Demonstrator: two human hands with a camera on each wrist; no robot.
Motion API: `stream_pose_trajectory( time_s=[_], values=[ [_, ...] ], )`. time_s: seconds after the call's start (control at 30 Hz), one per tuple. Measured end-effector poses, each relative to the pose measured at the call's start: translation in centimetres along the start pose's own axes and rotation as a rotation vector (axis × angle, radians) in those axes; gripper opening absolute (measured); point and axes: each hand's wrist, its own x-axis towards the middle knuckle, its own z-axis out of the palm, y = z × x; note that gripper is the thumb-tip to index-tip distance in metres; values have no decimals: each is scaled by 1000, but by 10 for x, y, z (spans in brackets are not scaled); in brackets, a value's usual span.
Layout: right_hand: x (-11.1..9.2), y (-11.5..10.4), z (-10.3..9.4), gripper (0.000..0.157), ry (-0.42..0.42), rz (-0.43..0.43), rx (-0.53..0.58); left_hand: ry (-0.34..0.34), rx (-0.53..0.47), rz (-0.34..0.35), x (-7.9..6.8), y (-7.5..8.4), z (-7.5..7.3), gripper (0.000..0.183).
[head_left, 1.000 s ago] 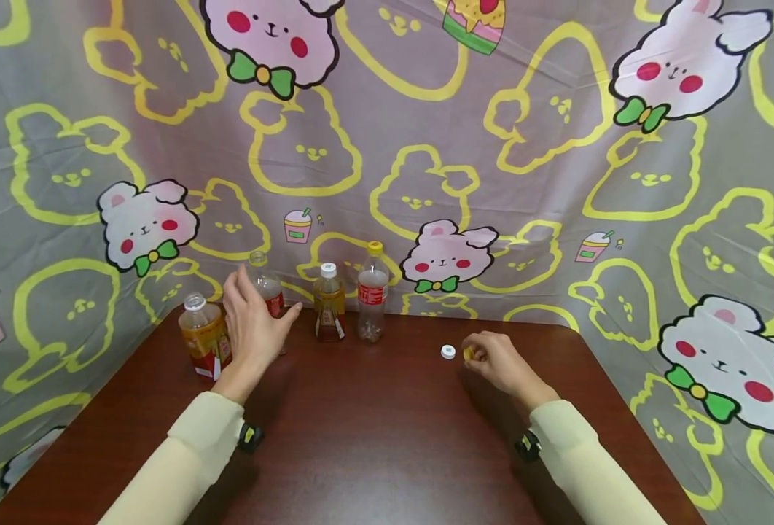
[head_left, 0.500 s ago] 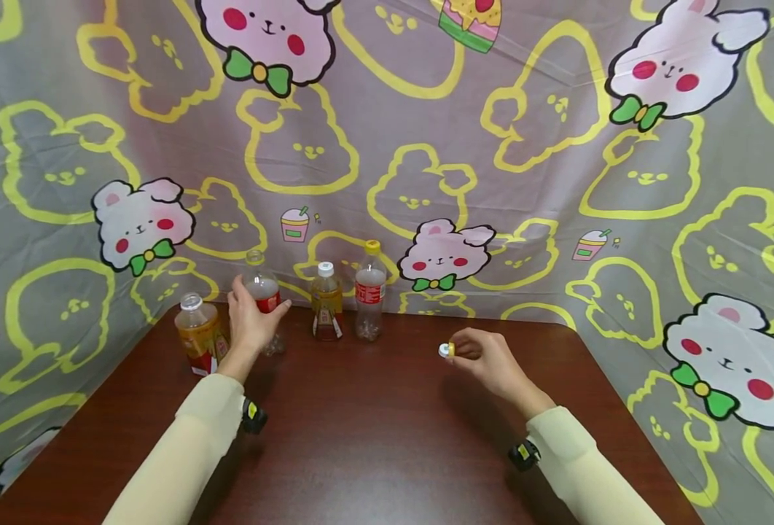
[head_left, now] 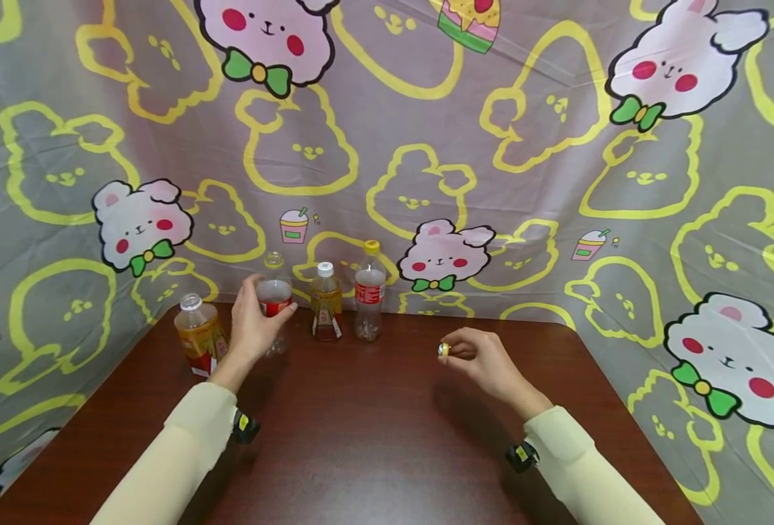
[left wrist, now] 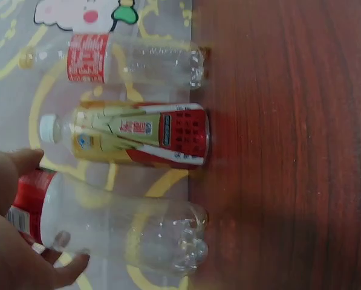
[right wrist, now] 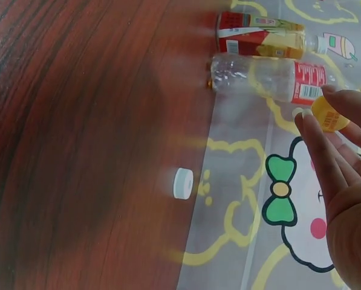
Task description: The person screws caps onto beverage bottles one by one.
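My left hand (head_left: 256, 324) grips a clear plastic bottle (left wrist: 126, 223) with a red label around its upper part. That bottle's open neck (head_left: 273, 259) has no cap on it. Pinched between the thumb and fingers of my right hand (head_left: 488, 361) is a yellow bottle cap (right wrist: 328, 115), held above the table. A white bottle cap (right wrist: 183, 183) lies on the table below that hand; in the head view it is mostly hidden behind the yellow cap.
Right of the gripped bottle stand a tea bottle (head_left: 326, 306) with a white cap and a clear red-labelled bottle (head_left: 369, 292) with a yellow cap. An uncapped tea bottle (head_left: 201, 335) stands at far left. Patterned cloth (head_left: 426, 182) walls the brown table (head_left: 374, 423).
My left hand has closed around the clear bottle, which has shifted slightly right. The right hand has moved left with the yellow cap, over the white cap.
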Motion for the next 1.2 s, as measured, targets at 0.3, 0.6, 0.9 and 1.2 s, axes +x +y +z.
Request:
stream_pose_trajectory(
  time_s=[0.3,0.6,0.9,1.2],
  values=[
    [-4,-7,2,22,10,4,-9,-201,15,246,-25,37,1,79],
    [-7,-25,6,26,11,-8,44,-310,65,377,-54,61,16,79],
    [-7,-36,11,27,14,-101,70,-336,102,480,-73,64,28,81],
    [-9,-42,18,27,-16,-149,123,-432,152,526,-89,67,40,85]
  ],
)
